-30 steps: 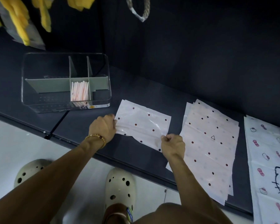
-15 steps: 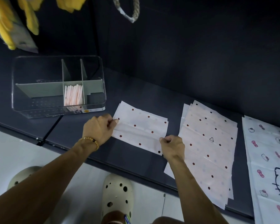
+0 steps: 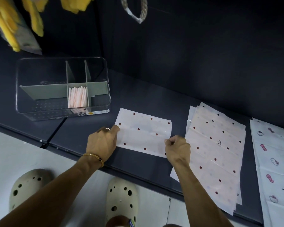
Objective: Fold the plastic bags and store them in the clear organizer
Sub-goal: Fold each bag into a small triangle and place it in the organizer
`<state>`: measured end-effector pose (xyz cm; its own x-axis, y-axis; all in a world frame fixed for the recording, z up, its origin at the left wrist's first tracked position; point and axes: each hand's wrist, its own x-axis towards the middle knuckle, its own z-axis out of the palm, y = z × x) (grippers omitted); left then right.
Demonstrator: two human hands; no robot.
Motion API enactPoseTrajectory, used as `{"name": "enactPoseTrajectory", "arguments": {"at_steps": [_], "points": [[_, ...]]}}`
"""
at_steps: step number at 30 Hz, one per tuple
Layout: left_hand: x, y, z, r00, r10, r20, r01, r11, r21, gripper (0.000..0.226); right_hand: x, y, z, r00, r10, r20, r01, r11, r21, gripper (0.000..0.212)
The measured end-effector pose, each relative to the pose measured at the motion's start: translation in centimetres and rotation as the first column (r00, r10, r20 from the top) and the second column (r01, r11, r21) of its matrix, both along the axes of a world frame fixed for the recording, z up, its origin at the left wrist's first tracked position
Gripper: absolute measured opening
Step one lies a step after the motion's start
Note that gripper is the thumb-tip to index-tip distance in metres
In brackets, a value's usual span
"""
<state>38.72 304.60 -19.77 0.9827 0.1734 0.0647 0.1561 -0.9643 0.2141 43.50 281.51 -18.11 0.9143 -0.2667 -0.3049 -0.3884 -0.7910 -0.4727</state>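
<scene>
A white plastic bag with red dots (image 3: 143,133) lies folded flat on the dark counter (image 3: 138,99). My left hand (image 3: 102,141) pinches its left edge. At the bag's right edge my right hand (image 3: 178,148) pinches the fold line with curled fingers. The clear organizer (image 3: 62,89) with grey dividers stands to the back left, and several folded pinkish bags (image 3: 77,97) stand upright in its narrow middle front compartment. A stack of unfolded dotted bags (image 3: 216,153) lies just right of my right hand.
White bags with cat and bow prints (image 3: 274,169) lie at the far right edge. Yellow items (image 3: 11,27) and a rope loop (image 3: 134,12) hang above against the dark wall. The counter's front edge runs diagonally above the floor and my two beige clogs (image 3: 121,199).
The bag's loose near flap has been folded over and flattened into a neat strip. Both hands stay at the bag's two ends.
</scene>
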Motion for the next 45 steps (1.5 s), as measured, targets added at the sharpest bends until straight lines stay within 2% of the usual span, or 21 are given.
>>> {"name": "enactPoseTrajectory", "arguments": {"at_steps": [3, 6, 8, 10, 12, 14, 17, 19, 21, 27, 29, 31, 33, 35, 38, 40, 43, 45], "points": [[-0.3, -0.4, 0.3, 1.000, 0.023, -0.011, -0.022, 0.998, 0.059, 0.026, 0.2, 0.2, -0.2, 0.998, 0.037, 0.041, -0.035, 0.998, -0.051, 0.016], [-0.2, -0.8, 0.5, 0.996, -0.029, 0.079, 0.022, 0.997, 0.077, 0.029, 0.0, 0.5, -0.4, 0.994, 0.058, 0.090, -0.048, 0.993, -0.109, 0.015], [-0.1, -1.3, 0.1, 0.981, -0.178, 0.080, 0.179, 0.984, -0.001, 0.042, -0.1, 0.6, -0.5, 0.993, 0.059, 0.106, -0.047, 0.992, -0.115, 0.016], [-0.1, -1.9, -0.6, 0.933, -0.359, -0.003, 0.358, 0.932, -0.061, 0.050, -0.2, 0.5, -0.4, 0.993, 0.060, 0.098, -0.050, 0.993, -0.109, 0.018], [-0.1, -2.1, -1.2, 0.913, -0.402, -0.064, 0.399, 0.915, -0.065, 0.052, -0.3, 0.3, 0.0, 0.985, 0.111, 0.128, -0.083, 0.975, -0.208, 0.020], [-0.1, -2.1, -1.5, 0.912, -0.395, -0.108, 0.396, 0.918, -0.013, 0.055, -0.6, 0.4, 0.2, 0.936, 0.272, 0.221, -0.178, 0.912, -0.371, 0.028], [-0.1, -2.3, -1.4, 0.913, -0.384, -0.136, 0.390, 0.920, 0.025, 0.065, -1.7, 2.7, -0.1, 0.733, 0.589, 0.339, -0.411, 0.782, -0.469, 0.033], [-0.1, -2.3, -1.4, 0.913, -0.382, -0.145, 0.390, 0.921, 0.027, 0.066, -2.5, 4.6, -1.1, 0.632, 0.730, 0.261, -0.616, 0.677, -0.402, 0.044], [-0.2, -2.1, -1.4, 0.911, -0.388, -0.141, 0.395, 0.919, 0.018, 0.066, -2.9, 5.0, -2.2, 0.592, 0.794, 0.140, -0.730, 0.601, -0.326, 0.052], [-0.1, -2.0, -1.3, 0.909, -0.398, -0.123, 0.397, 0.917, -0.034, 0.057, -1.9, -2.5, -2.2, 0.489, 0.871, -0.040, -0.799, 0.430, -0.420, 0.055], [-0.1, -1.9, -1.3, 0.907, -0.402, -0.127, 0.400, 0.916, -0.036, 0.056, -2.0, -4.2, -1.2, 0.501, 0.865, -0.026, -0.763, 0.427, -0.485, 0.055], [-0.1, -1.8, -1.3, 0.905, -0.404, -0.137, 0.404, 0.914, -0.029, 0.058, -2.6, -4.2, -0.7, 0.507, 0.858, 0.083, -0.711, 0.470, -0.523, 0.049], [-0.1, -1.8, -1.4, 0.906, -0.399, -0.145, 0.399, 0.917, -0.027, 0.059, -3.2, -3.2, -1.0, 0.478, 0.857, 0.192, -0.703, 0.504, -0.502, 0.041], [-0.2, -1.8, -1.4, 0.901, -0.403, -0.159, 0.404, 0.914, -0.023, 0.067, -3.7, -2.0, -1.2, 0.471, 0.849, 0.239, -0.702, 0.525, -0.482, 0.038], [0.0, -1.5, -1.5, 0.887, -0.421, -0.189, 0.425, 0.905, -0.020, 0.077, -3.2, -1.0, -1.2, 0.534, 0.801, 0.269, -0.636, 0.591, -0.496, 0.044], [0.2, -1.3, -1.3, 0.882, -0.434, -0.182, 0.435, 0.900, -0.036, 0.074, -2.7, -0.8, -1.1, 0.551, 0.781, 0.294, -0.604, 0.616, -0.505, 0.043], [0.2, -1.2, -0.9, 0.882, -0.449, -0.144, 0.445, 0.894, -0.059, 0.060, -2.2, -0.6, -0.5, 0.545, 0.784, 0.298, -0.599, 0.613, -0.516, 0.029], [0.4, -1.1, -0.5, 0.888, -0.438, -0.141, 0.431, 0.899, -0.078, 0.055, -2.0, -0.8, -0.1, 0.538, 0.801, 0.262, -0.634, 0.590, -0.501, 0.033]]}}
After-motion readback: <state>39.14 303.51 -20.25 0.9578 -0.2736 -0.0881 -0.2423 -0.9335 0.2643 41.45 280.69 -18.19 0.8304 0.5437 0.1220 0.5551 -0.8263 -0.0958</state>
